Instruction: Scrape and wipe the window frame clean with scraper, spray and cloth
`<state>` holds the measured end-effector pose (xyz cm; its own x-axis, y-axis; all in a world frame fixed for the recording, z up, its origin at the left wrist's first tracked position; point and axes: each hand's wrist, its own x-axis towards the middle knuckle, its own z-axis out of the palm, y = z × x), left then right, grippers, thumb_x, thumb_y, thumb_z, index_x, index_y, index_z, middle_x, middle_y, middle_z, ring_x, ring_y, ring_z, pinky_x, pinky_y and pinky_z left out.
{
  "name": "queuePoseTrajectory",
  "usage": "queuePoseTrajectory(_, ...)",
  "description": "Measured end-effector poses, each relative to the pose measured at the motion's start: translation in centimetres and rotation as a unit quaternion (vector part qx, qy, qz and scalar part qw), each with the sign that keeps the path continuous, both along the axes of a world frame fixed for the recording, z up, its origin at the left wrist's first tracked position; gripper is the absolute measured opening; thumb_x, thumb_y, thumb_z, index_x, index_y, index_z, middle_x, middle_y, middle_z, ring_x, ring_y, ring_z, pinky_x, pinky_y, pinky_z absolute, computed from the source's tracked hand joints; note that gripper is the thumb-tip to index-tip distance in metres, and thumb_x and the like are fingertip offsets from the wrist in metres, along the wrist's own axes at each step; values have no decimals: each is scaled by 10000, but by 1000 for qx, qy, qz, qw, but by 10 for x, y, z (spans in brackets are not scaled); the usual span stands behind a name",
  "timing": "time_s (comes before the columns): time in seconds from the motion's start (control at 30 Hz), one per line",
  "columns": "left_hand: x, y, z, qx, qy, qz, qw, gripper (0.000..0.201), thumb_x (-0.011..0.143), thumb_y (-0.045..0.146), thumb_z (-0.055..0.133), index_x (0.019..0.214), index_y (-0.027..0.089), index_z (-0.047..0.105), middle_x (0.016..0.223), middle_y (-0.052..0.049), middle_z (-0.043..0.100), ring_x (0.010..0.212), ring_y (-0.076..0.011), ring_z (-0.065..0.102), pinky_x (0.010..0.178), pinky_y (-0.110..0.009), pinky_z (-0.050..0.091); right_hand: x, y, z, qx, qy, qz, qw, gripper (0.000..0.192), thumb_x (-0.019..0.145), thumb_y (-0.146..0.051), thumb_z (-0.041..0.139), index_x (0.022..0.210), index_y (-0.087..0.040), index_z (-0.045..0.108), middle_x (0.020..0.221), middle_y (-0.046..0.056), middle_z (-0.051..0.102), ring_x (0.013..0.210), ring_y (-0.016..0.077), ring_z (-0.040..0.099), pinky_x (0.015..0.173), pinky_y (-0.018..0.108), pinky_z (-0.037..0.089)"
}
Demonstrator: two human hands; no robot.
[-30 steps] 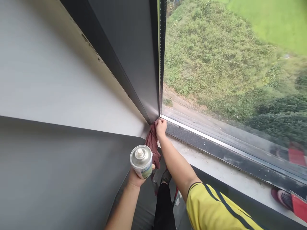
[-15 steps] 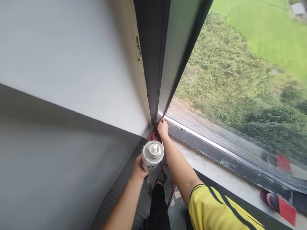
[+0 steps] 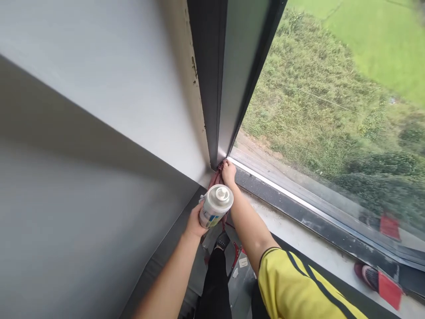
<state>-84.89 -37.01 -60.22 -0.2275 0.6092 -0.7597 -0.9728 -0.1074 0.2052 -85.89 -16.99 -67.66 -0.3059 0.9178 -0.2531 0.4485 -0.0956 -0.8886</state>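
My left hand point(image 3: 194, 221) is wrapped round a metal can point(image 3: 214, 210) with a pale nozzle on its top and a printed label. The can is held upright to slightly tilted, below the window corner. My right hand point(image 3: 229, 173) grips a dark red cloth point(image 3: 215, 178) and presses it into the lower corner of the window frame point(image 3: 212, 88). Part of the cloth hangs down behind the can, which hides its lower end.
A dusty sill point(image 3: 285, 221) runs along the window point(image 3: 318, 110) to the lower right. On it lie a dark striped object point(image 3: 367, 275) and a red flat-bladed tool point(image 3: 390, 289). A grey wall point(image 3: 83, 212) stands at left. A shoe point(image 3: 223, 240) shows below.
The can has moved slightly up and to the right, and its label side shows more. My right hand stays at the corner with the cloth, its fingers slightly shifted. The view has turned a little.
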Motion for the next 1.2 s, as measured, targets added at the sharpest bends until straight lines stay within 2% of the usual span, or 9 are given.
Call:
queuePoseTrajectory(0.2,11,-6,6,81,-31,13,996,132,783,183,552,855,156,660,799,-98,673,711,-283,639,551,-430,541,11,-19,-8,-44,-11,112,993,212,713,-221,465,699,-184,673,693,37,676,672,176,588,709,279,454)
queuePoseTrajectory(0.3,12,-1,6,69,-34,8,997,113,790,180,550,796,151,658,702,-81,650,589,-223,607,534,-382,537,8,-8,-2,-31,4,18,999,257,757,-250,413,712,-177,656,747,43,679,710,174,591,723,275,451)
queuePoseTrajectory(0.43,6,7,-4,31,-6,9,999,171,806,169,495,791,114,656,733,-116,658,634,-266,621,552,-435,539,-10,-5,1,-7,2,-43,999,315,820,-260,337,802,-173,640,766,53,671,698,162,582,706,262,444)
queuePoseTrajectory(0.6,17,-18,11,97,9,46,994,93,763,197,577,768,143,653,747,-92,661,662,-282,623,526,-443,533,11,-23,10,-135,25,104,985,227,750,-239,448,758,-169,664,741,36,673,713,170,594,691,260,453)
queuePoseTrajectory(0.7,28,-29,25,152,5,33,988,119,738,279,661,776,166,668,777,-71,673,664,-254,625,561,-418,543,28,-24,31,-194,57,127,971,235,738,-294,497,809,-158,675,798,34,683,736,170,604,699,262,459)
queuePoseTrajectory(0.8,32,-27,27,149,2,31,988,119,742,292,675,775,178,679,769,-49,678,697,-227,631,616,-371,544,26,-22,53,-31,44,108,993,243,738,-362,558,853,-170,652,841,29,669,779,164,584,764,269,442)
queuePoseTrajectory(0.93,26,-18,23,142,16,59,988,101,752,216,660,839,175,689,799,-37,685,704,-199,623,639,-327,520,6,-24,65,204,36,71,976,233,770,-394,560,841,-174,587,820,31,616,774,150,544,777,268,417)
queuePoseTrajectory(1.07,18,-15,14,134,17,40,990,123,742,234,665,818,139,682,804,-74,680,719,-233,621,610,-351,510,-4,-24,46,254,28,53,965,237,795,-422,540,791,-187,509,752,12,565,697,134,508,715,253,407)
queuePoseTrajectory(1.2,15,-13,-6,121,3,25,992,117,747,232,615,779,133,669,788,-91,677,717,-257,622,583,-368,508,-6,-24,7,219,-33,66,973,211,775,-381,552,727,-203,448,710,-2,538,666,135,489,675,249,387)
